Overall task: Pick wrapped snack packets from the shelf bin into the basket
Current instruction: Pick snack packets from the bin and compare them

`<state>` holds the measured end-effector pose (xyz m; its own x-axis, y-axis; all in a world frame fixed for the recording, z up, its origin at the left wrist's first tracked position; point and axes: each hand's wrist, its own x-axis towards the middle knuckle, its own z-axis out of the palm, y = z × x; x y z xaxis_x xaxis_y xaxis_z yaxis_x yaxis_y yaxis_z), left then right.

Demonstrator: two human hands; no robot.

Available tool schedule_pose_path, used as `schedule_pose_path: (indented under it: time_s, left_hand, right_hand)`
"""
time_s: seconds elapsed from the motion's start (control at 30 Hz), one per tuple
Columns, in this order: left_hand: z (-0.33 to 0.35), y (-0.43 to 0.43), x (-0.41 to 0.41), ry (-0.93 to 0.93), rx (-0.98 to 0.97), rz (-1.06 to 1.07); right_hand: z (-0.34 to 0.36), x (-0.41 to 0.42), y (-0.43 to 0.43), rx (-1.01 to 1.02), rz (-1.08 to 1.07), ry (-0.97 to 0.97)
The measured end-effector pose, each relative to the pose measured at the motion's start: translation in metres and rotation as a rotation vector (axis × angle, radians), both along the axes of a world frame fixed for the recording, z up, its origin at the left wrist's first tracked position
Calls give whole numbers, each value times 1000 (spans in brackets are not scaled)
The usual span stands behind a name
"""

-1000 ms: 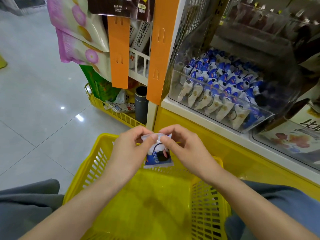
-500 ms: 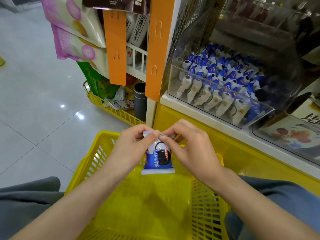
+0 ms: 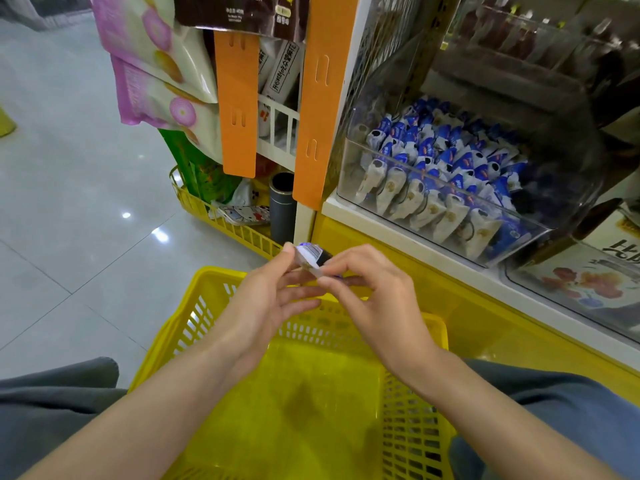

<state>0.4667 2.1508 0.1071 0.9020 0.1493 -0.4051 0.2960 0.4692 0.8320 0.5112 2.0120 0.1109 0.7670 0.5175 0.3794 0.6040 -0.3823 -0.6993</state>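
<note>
1 packet [image 3: 309,259], apparently blue-white, between left hand [image 3: 266,306] and right hand [image 3: 379,303] above basket [image 3: 214,272]

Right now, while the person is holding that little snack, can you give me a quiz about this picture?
1. Who holds the small blue-and-white wrapped snack packet? A: nobody. B: a shelf hook. C: the left hand and right hand together.
2. True or false: no packet shows inside the yellow plastic mesh basket.
3. Where are the other packets stacked?
Key: 1 C. 2 true. 3 in the clear plastic bin on the shelf.
</note>
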Motion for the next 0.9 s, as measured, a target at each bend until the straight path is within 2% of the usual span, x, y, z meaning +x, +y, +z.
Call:
schedule_pose_path:
  time_s: [0.13,0.2,0.27,0.37,0.43,0.5,0.57,0.73,0.8,0.9]
  left_hand:
    - [5,6,0,-16,-142,29]
    - [6,5,-1,-5,-106,67]
    - [5,4,-1,20,4,156]
    - [5,1,-2,37,137,207]
    - [5,-1,-1,43,185,190]
    - [3,-3,-1,24,249,128]
    - [1,-6,-2,-30,335,93]
    - [-8,-3,-4,-228,882,125]
    - [-12,-5,-7,-281,1032,37]
    - [-15,-6,-11,-264,1182,-10]
  right_hand:
    - [-1,2,-3,-58,53,-116]
    - [0,2,-2,-84,95,-133]
    - [0,-1,0,-72,93,-54]
    - [2,-1,5,44,-79,256]
    - [5,4,7,125,-181,578]
    - [8,9,6,221,-146,925]
    - [11,8,5,291,-79,1079]
    - [8,3,6,354,-118,975]
    - [6,2,6,347,-127,952]
    - [4,-1,7,328,-109,923]
